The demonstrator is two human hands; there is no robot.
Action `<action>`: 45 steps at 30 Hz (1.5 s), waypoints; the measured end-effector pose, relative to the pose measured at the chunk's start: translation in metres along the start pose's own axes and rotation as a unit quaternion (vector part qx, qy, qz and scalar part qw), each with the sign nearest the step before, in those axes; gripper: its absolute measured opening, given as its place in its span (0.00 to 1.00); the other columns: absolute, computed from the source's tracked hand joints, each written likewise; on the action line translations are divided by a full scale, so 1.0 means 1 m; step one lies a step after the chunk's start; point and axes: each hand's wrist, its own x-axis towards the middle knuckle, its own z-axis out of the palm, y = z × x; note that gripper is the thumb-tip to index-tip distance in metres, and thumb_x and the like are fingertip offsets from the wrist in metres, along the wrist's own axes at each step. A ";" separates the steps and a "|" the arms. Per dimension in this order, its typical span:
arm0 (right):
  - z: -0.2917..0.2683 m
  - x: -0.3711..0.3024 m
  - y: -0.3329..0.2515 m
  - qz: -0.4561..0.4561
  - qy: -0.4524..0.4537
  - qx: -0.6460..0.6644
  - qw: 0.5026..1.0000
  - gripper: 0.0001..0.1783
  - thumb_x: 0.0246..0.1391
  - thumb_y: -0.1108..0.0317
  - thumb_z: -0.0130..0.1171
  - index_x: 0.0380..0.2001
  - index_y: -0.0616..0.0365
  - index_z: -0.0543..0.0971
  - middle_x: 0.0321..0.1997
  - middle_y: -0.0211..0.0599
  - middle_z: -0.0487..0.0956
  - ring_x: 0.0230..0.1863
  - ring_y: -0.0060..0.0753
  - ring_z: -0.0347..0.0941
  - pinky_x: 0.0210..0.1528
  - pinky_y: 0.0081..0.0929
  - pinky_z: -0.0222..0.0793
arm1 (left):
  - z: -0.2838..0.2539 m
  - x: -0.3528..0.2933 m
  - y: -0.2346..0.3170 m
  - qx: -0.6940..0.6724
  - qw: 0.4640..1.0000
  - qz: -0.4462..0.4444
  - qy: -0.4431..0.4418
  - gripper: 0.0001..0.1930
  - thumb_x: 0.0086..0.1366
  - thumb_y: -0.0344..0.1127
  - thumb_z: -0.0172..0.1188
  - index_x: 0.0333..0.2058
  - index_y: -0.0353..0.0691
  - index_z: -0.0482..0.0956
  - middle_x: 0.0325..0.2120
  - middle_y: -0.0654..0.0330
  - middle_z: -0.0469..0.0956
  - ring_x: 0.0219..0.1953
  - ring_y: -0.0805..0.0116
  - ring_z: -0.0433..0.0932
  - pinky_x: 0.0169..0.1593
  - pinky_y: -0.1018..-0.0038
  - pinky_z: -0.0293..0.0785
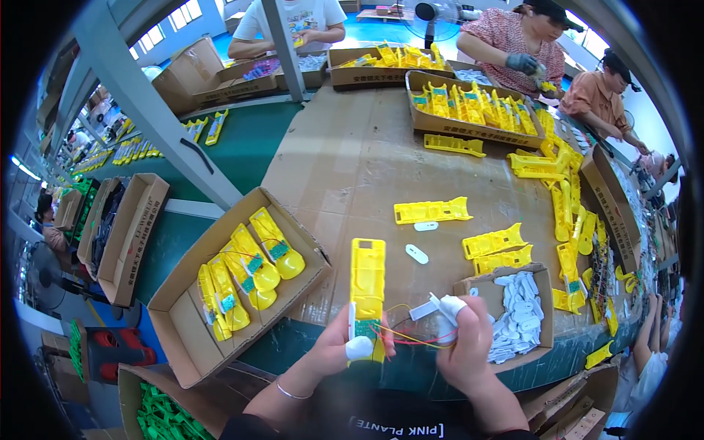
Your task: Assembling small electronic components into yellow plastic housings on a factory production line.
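My left hand (339, 350) grips the lower end of a long yellow plastic housing (367, 282) that points away from me, a small green circuit board with red and yellow wires at its base. My right hand (463, 345), fingertips wrapped in white tape, pinches a small white plastic piece (425, 309) just right of the housing, with the wires running toward it. Both hands hover over the near edge of the cardboard-covered table (352, 147).
A cardboard box (220, 293) with several wired yellow housings sits at my left. A small box of white parts (522, 312) sits at my right. Loose yellow shells (431, 212) and two white pieces (416, 254) lie ahead. Other people work at the far side.
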 end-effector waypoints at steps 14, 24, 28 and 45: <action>0.002 -0.014 0.001 -0.031 -0.037 -0.050 0.998 0.11 0.40 0.82 0.57 0.32 0.65 0.73 0.29 0.44 0.74 0.26 0.41 0.72 0.26 0.28 0.69 | 0.005 0.000 -0.007 -0.289 0.956 -0.049 -0.009 0.26 0.62 0.53 0.43 0.49 0.37 0.62 0.31 0.55 0.69 0.27 0.66 0.69 0.29 0.71 0.68; 0.014 0.005 0.012 -0.047 0.052 0.036 0.997 0.14 0.41 0.79 0.60 0.34 0.65 0.70 0.32 0.46 0.76 0.29 0.41 0.75 0.29 0.28 0.71 | 0.018 -0.009 -0.003 0.009 0.991 -0.111 -0.067 0.33 0.50 0.28 0.63 0.53 0.33 0.58 0.37 0.53 0.71 0.36 0.67 0.75 0.38 0.73 0.73; 0.006 0.007 0.015 -0.085 -0.091 -0.049 0.991 0.26 0.32 0.83 0.58 0.42 0.68 0.69 0.38 0.47 0.73 0.36 0.45 0.72 0.37 0.30 0.70 | 0.018 -0.008 -0.003 0.234 0.970 -0.061 -0.020 0.35 0.51 0.23 0.59 0.56 0.32 0.54 0.44 0.55 0.68 0.39 0.70 0.74 0.42 0.75 0.72; 0.001 0.003 0.025 0.231 -0.237 0.532 0.780 0.27 0.45 0.78 0.60 0.50 0.64 0.65 0.47 0.39 0.72 0.48 0.31 0.71 0.50 0.28 0.69 | 0.023 -0.033 0.010 -0.075 0.988 -0.135 0.022 0.34 0.51 0.25 0.62 0.56 0.35 0.57 0.43 0.56 0.72 0.41 0.69 0.74 0.47 0.73 0.71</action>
